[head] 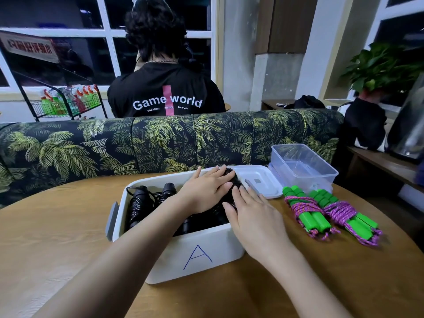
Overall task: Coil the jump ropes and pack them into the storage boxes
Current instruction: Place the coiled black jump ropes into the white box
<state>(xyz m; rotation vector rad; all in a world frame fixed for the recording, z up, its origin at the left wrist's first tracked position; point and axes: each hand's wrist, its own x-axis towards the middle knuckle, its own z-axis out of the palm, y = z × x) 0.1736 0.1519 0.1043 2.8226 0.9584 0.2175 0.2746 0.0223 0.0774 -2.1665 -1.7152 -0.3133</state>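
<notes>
Box A [197, 253] mid-table [57, 226], ropes [140, 203] in it; lid [259, 180] behind-R, 2 rope bundles [330, 214] R.

Faces a round wooden table [57, 226], backed by a dark sofa [160, 143] printed with green palm leaves. Beyond that, white-framed windows [68, 33] black with night, a wire rack [66, 106] of spray bottles at left, a pale wall [238, 53], a potted plant [380, 65] at right.

Café-like lounge; palm-print booth sofa [160, 143]; round wooden table [57, 214]; bottle rack [68, 103].
</notes>
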